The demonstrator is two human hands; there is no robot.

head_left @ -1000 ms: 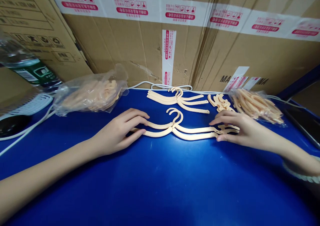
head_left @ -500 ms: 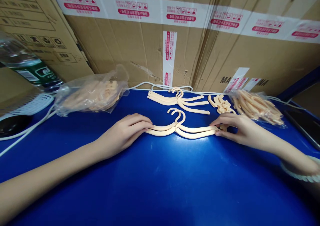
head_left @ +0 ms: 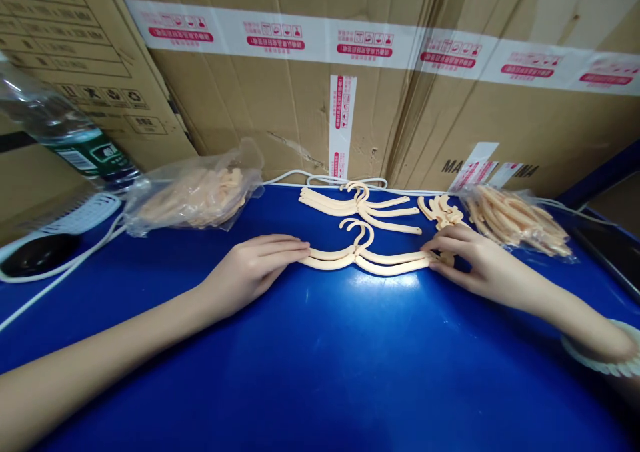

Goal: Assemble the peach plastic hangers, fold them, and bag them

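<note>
Two cream-coloured hangers (head_left: 390, 266) lie side by side on the blue table, their hooks curving away from me. My left hand (head_left: 265, 260) pinches their left ends between thumb and fingers. At the other side my right hand (head_left: 463, 259) closes on the right ends, thumb and fingertips together. Just behind lies a group of several similar hangers (head_left: 333, 202), arms fanned out to the right. Small cream hook-shaped pieces (head_left: 441, 210) are heaped beyond my right hand, which partly hides them.
A clear bag of cream parts (head_left: 195, 195) sits at the back left, another bag (head_left: 520, 219) at the back right. Further left are a water bottle (head_left: 95, 152), a black computer mouse (head_left: 40, 255) and white cables (head_left: 65, 264). Cardboard boxes (head_left: 240, 99) wall off the back.
The whole view has shifted slightly, so things sit a little lower and further right. Both hands stay at the ends of the two hangers, which hardly move on the table.
</note>
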